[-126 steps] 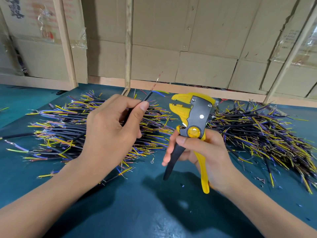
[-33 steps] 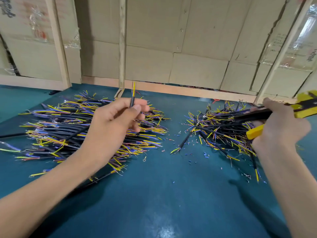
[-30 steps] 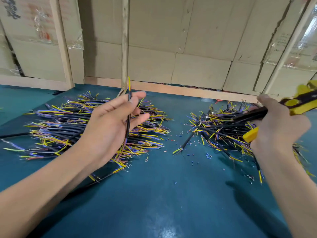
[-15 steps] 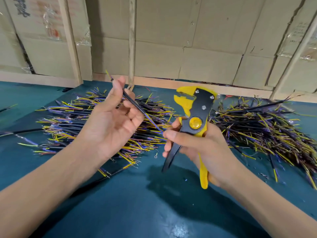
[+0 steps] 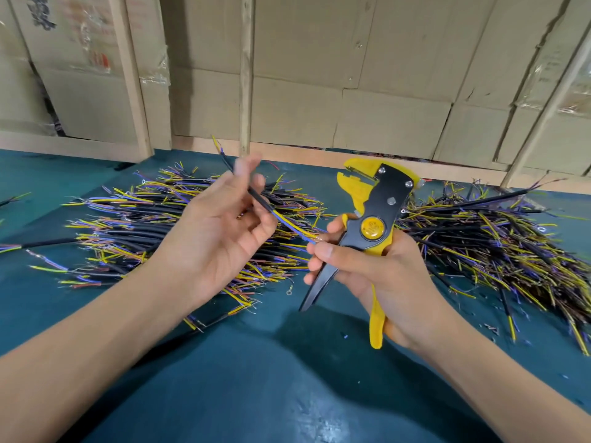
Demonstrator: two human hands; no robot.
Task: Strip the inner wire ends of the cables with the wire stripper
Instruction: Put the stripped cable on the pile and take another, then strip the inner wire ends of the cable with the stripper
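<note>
Cable [image 5: 260,199], black-sheathed with yellow and blue inner wires bared, lies pinched between the left hand's [image 5: 220,231] thumb and fingers, just left of the wire stripper [image 5: 372,228]. The blurred fingertips hide part of the sheath. The right hand [image 5: 371,270] grips the stripper's handles, head upright, its palm side unseen. Half a second earlier the cable's lower wire ends stood farther from the right thumb; now they touch it above the tabletop [image 5: 256,378].
</note>
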